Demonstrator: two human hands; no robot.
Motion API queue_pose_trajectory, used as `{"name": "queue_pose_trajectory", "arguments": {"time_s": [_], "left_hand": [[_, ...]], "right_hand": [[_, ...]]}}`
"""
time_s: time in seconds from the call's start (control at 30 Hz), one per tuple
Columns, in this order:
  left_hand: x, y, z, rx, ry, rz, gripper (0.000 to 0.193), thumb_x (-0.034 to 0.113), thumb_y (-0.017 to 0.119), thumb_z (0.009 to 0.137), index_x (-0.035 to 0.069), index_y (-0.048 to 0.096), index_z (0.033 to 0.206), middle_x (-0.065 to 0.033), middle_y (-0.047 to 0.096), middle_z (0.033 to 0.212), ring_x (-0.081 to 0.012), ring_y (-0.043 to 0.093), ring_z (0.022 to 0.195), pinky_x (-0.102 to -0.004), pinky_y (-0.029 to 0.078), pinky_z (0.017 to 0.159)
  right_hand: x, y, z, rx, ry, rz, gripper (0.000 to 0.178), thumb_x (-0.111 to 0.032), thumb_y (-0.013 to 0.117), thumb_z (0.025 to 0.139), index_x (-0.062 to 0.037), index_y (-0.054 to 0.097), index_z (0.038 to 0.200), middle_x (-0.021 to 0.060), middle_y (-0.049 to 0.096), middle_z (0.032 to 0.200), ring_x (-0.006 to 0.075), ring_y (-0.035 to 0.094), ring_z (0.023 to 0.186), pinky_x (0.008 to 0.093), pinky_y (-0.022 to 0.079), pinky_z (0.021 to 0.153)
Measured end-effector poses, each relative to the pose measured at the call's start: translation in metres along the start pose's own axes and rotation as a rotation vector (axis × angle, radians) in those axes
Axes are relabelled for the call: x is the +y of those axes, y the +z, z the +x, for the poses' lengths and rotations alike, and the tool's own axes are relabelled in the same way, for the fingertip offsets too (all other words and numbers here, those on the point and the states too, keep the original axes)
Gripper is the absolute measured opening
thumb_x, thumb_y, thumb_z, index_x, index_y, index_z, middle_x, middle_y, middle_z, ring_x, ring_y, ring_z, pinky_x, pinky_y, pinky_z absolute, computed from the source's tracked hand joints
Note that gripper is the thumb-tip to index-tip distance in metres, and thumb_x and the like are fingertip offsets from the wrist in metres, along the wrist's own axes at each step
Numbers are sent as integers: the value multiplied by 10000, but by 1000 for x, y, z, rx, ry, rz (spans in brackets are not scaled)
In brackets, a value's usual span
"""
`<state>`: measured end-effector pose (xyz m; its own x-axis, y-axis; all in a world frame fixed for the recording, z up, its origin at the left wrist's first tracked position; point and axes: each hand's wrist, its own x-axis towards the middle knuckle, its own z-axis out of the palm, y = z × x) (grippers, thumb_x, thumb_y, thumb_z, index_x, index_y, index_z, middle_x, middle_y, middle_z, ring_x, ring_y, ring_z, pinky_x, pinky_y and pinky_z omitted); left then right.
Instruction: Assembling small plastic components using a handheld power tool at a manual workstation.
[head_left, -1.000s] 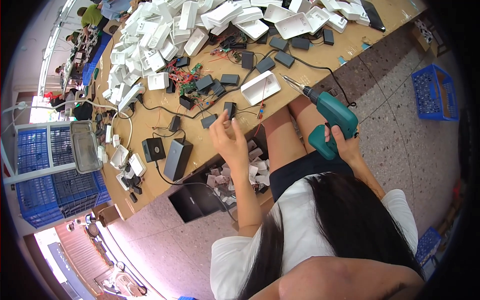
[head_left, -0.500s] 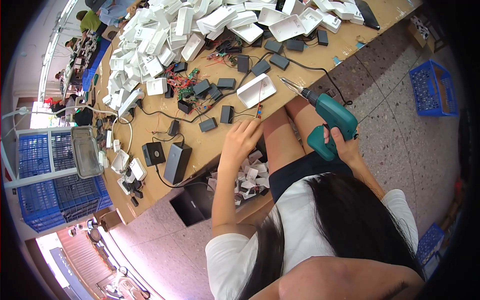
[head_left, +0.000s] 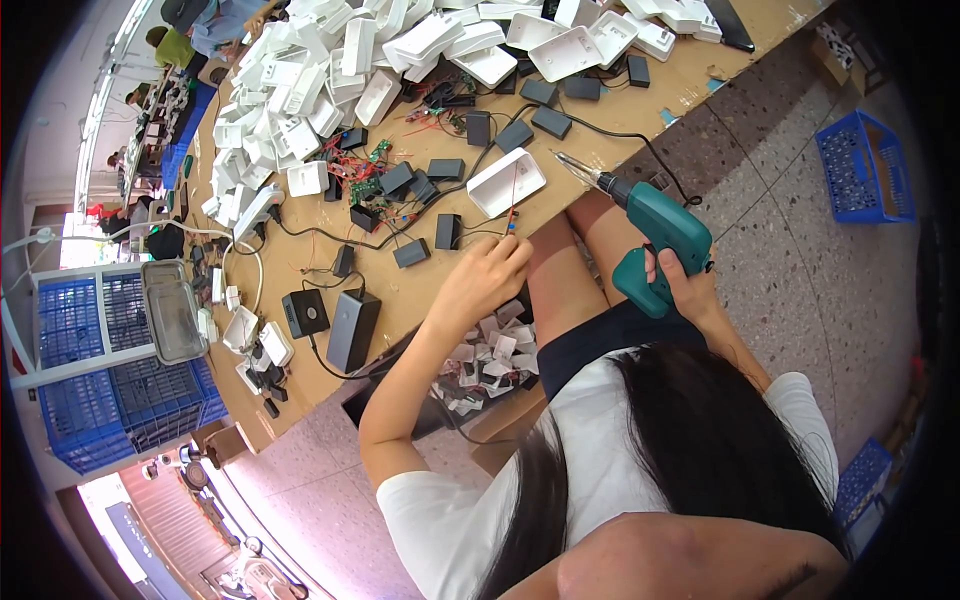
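My right hand (head_left: 683, 284) is wrapped round the grip of a green soldering gun (head_left: 668, 228). Its metal tip points up and left, close to a white plastic case (head_left: 507, 184) but apart from it. Just below that case, at the table edge, my left hand (head_left: 488, 274) pinches a small part with wires (head_left: 512, 221), showing red and blue bits. A thin red wire runs up from this part across the open case. What exactly the fingertips grip is partly hidden.
White cases (head_left: 350, 50) lie heaped at the back. Black boxes (head_left: 448, 232), green circuit boards (head_left: 362, 188) and a black cable (head_left: 640, 140) are spread across the table. An open bin of white pieces (head_left: 490, 360) sits below its edge. A blue crate (head_left: 866, 170) stands at right.
My left elbow has swung outward to the left, while the hand stays near the case with the wired part. The soldering gun is almost unmoved. The whole view has shifted slightly.
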<state>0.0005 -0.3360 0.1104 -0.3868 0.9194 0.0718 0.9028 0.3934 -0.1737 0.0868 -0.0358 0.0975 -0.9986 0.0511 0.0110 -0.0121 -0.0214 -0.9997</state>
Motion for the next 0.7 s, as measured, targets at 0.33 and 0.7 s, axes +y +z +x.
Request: {"name": "queue_pose_trajectory", "arguments": {"time_s": [0.33,0.7], "left_hand": [[-2,8,37,390,-465,-270,119,105,680,830,65,611,919,-68,560,857,-212,572,814,-365,444,715],[-1,46,89,566,-1172,-377,68,109,705,893,69,653,913,-20,624,805,-192,596,793,-369,388,768]], "right_hand": [[7,-5,10,6,9,8,372,-315,604,1022,43,624,1120,70,635,785,127,599,663,278,501,632],[15,9,39,40,40,104,183,-157,669,974,17,616,953,50,634,746,113,621,639,276,520,634]]}}
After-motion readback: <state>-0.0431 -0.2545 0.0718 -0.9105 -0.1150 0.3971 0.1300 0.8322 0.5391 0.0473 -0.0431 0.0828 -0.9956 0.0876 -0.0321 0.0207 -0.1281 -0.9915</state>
